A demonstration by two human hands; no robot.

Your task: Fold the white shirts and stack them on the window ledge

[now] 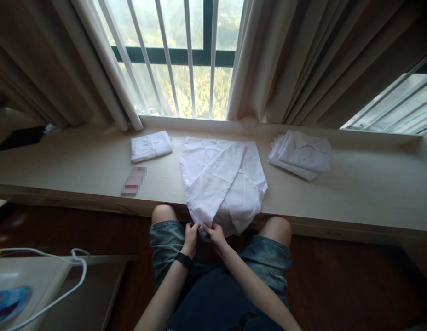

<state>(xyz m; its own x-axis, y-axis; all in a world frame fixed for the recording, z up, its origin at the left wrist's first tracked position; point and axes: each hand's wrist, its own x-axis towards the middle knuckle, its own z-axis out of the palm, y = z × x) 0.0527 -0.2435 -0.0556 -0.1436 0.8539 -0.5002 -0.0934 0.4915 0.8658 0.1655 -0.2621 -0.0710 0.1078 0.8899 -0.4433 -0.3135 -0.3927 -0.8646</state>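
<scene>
A white shirt (pixel 222 177) lies partly folded on the pale window ledge (pixel 365 193), its lower end hanging over the front edge toward my lap. My left hand (pixel 191 236), with a black band on its wrist, pinches that hanging end. My right hand (pixel 216 234) grips the same end right beside it. Both hands sit close together between my knees, below the ledge edge.
A small folded white cloth (pixel 150 145) lies at the back left of the ledge, and a stack of folded white shirts (pixel 301 153) at the right. A small blurred card (pixel 133 181) rests left of the shirt. A white cable (pixel 66 271) loops over a low table at lower left.
</scene>
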